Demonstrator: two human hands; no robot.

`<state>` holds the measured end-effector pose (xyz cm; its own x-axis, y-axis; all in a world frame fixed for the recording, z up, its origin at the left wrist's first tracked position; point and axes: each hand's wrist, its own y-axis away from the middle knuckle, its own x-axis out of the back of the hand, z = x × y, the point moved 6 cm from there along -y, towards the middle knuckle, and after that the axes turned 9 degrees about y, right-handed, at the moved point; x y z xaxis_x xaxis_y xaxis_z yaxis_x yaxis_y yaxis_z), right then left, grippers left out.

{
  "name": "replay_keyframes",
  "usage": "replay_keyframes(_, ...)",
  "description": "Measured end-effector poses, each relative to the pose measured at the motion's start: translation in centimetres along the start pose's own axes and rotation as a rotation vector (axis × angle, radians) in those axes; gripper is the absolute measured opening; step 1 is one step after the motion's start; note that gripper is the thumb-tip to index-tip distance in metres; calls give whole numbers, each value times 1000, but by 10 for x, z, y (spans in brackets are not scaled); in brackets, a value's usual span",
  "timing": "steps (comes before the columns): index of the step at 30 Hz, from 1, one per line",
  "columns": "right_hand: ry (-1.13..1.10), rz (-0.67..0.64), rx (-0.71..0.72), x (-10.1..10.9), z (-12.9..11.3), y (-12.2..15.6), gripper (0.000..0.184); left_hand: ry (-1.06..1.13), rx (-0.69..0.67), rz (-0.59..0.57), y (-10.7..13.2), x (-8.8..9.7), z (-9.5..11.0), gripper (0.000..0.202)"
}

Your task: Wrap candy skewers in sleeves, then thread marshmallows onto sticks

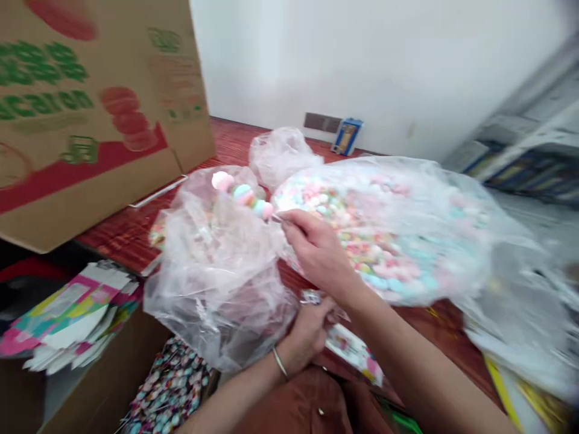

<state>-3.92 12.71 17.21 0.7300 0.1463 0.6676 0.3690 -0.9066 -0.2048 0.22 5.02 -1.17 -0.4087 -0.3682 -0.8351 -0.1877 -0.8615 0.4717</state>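
My right hand [312, 247] pinches the stick of a marshmallow skewer [244, 196], whose pastel pink, white and rainbow pieces point to the upper left. The skewer is above a crumpled clear plastic bag [217, 259], with more colourful pieces partly visible behind it. Lower down, my left hand [312, 330], with a bracelet on its wrist, is closed near the table edge. A small shiny piece [311, 296] shows at its fingers; what it grips is too blurred to name. To the right lies a big clear bag of pastel marshmallows [384, 265].
A large printed cardboard box [104, 120] stands at the left. Below it, colourful folded cartons [76, 307] lie near an open box of small wrapped sweets [169, 386]. A printed packet [353, 349] is by my left hand. A blue box [347, 136] leans on the wall.
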Motion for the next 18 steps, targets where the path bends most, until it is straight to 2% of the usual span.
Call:
replay_keyframes(1, 73, 162, 46, 38, 4, 30, 21, 45, 16, -7, -1, 2, -2, 44)
replay_keyframes(3, 208, 360, -18, 96, 23, 99, 16, 126, 46, -13, -1, 2, -2, 43)
replay_keyframes(4, 275, 412, -71, 114, 35, 134, 14, 158, 60, -15, 0, 1, -1, 42)
replay_keyframes(6, 363, 442, -144, 135, 60, 194, 13, 205, 76, -15, 3, -4, 1, 40)
replay_keyframes(8, 416, 493, -179, 141, 81, 239, 15, 231, 80, -14, 8, -9, 1, 37)
replay_keyframes(11, 373, 478, -250, 133, 103, 276, 18, 254, 99, -17, 13, -19, -3, 31)
replay_keyframes(14, 285, 451, -297, 123, 114, 288, 19, 263, 114, -11, 17, -27, -10, 28)
replay_keyframes(18, 244, 424, -288, 121, 121, 290, 18, 225, 100, -17, 21, -36, -17, 28)
